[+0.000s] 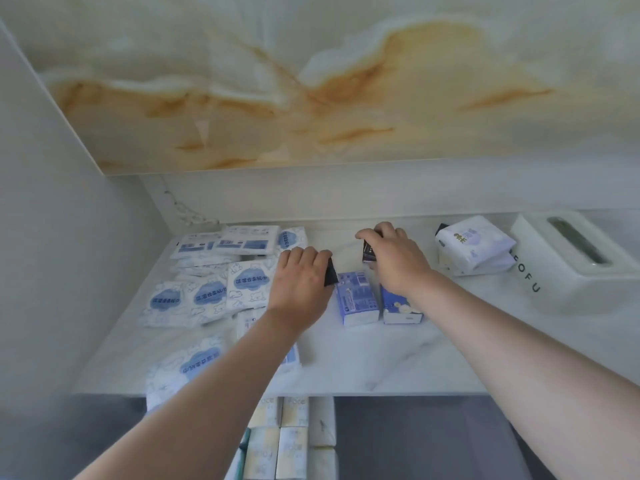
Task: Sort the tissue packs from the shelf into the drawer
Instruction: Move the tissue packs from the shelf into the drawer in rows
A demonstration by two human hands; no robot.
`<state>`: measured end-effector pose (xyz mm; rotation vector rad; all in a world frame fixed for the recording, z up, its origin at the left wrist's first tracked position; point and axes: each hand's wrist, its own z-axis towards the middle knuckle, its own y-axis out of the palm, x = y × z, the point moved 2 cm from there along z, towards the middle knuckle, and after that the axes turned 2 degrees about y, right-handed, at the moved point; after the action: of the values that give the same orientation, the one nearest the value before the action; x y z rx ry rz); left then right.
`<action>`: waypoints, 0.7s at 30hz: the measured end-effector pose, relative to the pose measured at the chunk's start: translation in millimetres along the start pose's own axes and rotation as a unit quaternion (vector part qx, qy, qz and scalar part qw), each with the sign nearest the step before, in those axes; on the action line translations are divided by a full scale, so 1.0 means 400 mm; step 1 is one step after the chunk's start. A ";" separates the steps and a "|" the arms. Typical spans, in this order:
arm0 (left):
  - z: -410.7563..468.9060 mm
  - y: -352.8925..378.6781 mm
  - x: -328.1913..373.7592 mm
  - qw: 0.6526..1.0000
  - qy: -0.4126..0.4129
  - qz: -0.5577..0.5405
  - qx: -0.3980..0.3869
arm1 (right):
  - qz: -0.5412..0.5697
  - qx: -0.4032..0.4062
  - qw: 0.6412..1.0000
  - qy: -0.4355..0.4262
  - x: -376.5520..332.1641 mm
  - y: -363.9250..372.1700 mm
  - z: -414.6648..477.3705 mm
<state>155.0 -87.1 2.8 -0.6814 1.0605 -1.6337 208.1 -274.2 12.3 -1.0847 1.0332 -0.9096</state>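
I note a white marble-veined shelf point(381, 355) under an amber-streaked stone wall panel point(311, 81). Mid-frame, left hand point(301, 282) and right hand point(394, 261) each curl round a small dark tissue pack point(330, 275); white-and-blue tissue packs point(207, 296) lie centre-left.

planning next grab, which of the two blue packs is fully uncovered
The lighter blue pack on the left; the right hand overlaps the darker blue pack.

Soft even daylight, slight blur, wide-angle edge distortion
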 end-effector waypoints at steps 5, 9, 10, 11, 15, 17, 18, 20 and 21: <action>-0.103 -0.091 0.001 0.993 -0.069 -0.080 -0.060 | 0.136 0.009 0.988 0.069 -0.045 -0.029 -0.102; -0.231 -0.137 -0.001 0.980 -0.069 -0.152 -0.112 | 0.194 -0.035 0.980 0.007 -0.137 -0.027 -0.230; -0.269 -0.141 0.001 0.977 -0.056 -0.158 -0.133 | 0.186 -0.045 0.982 -0.008 -0.163 -0.023 -0.265; -0.309 -0.141 0.002 0.974 -0.043 -0.157 -0.156 | 0.181 -0.057 0.982 -0.018 -0.186 -0.017 -0.297; -0.458 -0.126 -0.001 0.976 -0.009 -0.111 -0.185 | 0.210 -0.114 0.969 -0.054 -0.253 0.015 -0.412; -0.516 -0.120 -0.005 0.975 -0.015 -0.102 -0.194 | 0.217 -0.151 0.961 -0.077 -0.276 0.040 -0.460; -0.541 -0.119 -0.006 0.971 -0.029 -0.101 -0.214 | 0.210 -0.170 0.959 -0.089 -0.287 0.050 -0.482; -0.581 -0.119 -0.005 0.955 -0.071 -0.098 -0.271 | 0.178 -0.206 0.957 -0.100 -0.300 0.075 -0.518; -0.594 -0.121 -0.005 0.948 -0.092 -0.103 -0.288 | 0.163 -0.223 0.956 -0.097 -0.301 0.088 -0.534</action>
<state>-64.9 -8.1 -61.0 -1.3413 1.3746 -1.3906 -26.5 -205.5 -27.0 -1.2963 1.2372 -0.2996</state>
